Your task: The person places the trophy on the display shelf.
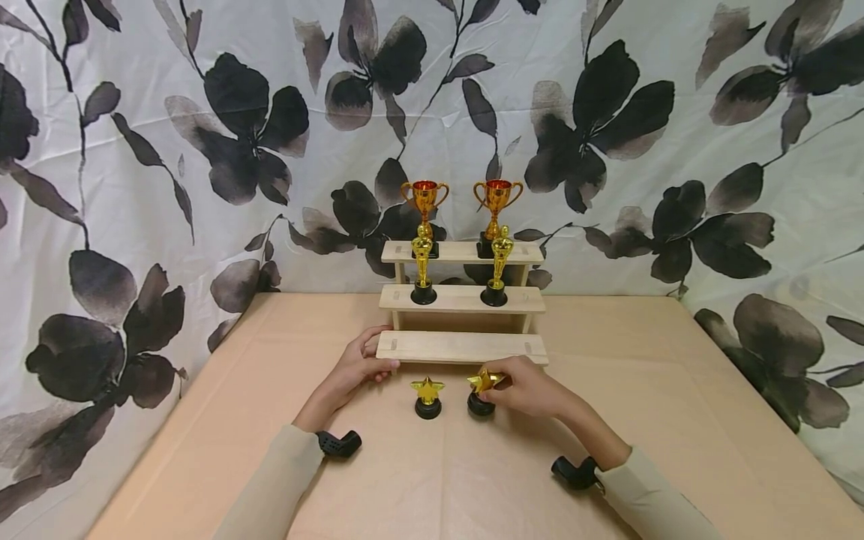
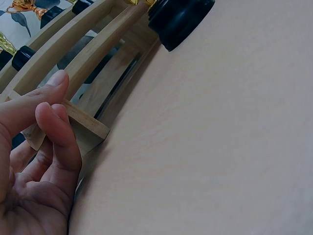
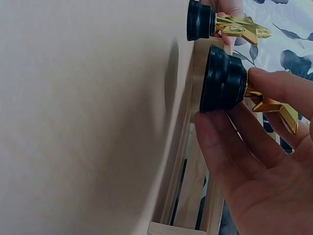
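A three-tier wooden stand (image 1: pixel 466 346) rises in steps at the back of the table. My left hand (image 1: pixel 354 367) grips the left end of its lowest step, and the left wrist view shows the thumb and bent fingers (image 2: pixel 58 132) around that wooden end (image 2: pixel 88 122). In front of the stand, my right hand (image 1: pixel 529 386) pinches a gold star trophy (image 1: pixel 481 406) between thumb and fingers. Its black base (image 3: pixel 222 81) shows in the right wrist view, with a shadow beside it. To its left a second star trophy (image 1: pixel 428 397) stands upright on the table.
Two gold figurine trophies (image 1: pixel 423 266) stand on the middle step. Two gold cup trophies (image 1: pixel 496 199) occupy the top step, partly behind the figurines. Behind the table (image 1: pixel 445 480) hangs a floral cloth (image 1: pixel 472 127). Each wrist wears a black camera (image 1: pixel 340 444).
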The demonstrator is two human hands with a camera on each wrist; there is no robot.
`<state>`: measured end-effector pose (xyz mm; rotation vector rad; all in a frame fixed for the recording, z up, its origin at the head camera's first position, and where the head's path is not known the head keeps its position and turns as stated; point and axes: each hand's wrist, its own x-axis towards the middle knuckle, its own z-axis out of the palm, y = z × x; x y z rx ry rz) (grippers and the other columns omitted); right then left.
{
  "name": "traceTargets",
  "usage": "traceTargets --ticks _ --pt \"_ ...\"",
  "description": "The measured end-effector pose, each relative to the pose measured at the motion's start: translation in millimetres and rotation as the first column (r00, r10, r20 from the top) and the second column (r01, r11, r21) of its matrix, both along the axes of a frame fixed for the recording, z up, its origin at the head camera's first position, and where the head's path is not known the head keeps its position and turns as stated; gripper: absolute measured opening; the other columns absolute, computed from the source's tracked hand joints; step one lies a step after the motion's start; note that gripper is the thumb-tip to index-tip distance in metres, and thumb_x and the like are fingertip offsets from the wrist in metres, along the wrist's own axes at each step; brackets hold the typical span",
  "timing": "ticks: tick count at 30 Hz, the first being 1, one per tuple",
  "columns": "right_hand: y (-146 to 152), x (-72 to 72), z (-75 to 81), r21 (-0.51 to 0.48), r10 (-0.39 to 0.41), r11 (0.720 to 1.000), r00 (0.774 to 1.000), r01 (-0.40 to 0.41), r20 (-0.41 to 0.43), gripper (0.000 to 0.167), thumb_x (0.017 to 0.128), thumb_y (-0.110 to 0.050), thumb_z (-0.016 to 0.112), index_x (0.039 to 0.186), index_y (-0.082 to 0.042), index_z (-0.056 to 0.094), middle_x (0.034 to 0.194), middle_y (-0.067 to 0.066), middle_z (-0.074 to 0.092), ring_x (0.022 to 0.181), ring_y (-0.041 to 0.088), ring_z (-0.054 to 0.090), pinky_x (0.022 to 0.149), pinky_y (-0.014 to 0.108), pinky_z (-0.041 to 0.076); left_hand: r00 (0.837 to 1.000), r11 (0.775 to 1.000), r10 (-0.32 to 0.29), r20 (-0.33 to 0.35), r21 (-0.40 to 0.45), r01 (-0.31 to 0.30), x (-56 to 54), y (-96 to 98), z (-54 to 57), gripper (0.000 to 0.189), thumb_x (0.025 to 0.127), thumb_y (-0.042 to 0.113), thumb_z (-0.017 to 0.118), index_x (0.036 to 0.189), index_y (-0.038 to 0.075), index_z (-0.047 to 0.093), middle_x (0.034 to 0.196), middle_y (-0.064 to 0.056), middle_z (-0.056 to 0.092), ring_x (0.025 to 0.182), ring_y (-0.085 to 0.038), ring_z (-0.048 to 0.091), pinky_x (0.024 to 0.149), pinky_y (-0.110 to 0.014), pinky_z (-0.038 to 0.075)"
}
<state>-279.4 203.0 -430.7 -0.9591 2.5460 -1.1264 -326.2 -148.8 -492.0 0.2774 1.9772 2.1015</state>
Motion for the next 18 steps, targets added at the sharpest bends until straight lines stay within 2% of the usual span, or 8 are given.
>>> traceTargets --ticks 18 --pt "-0.5 -4.4 2.1 -0.01 -0.011 1.0 0.999 0.01 -0.045 0.006 0.09 -0.011 0.076 0.094 -0.014 0.072 0.081 -0.006 0.063 0.075 0.009 0.055 0.068 0.022 0.049 1.0 1.0 0.006 0.015 -0.003 -0.006 -0.8 0.2 1.0 0.081 0.087 0.001 0.08 0.155 0.015 0.038 0.1 -0.007 0.072 0.067 -0.012 0.061 0.056 -0.02 0.05"
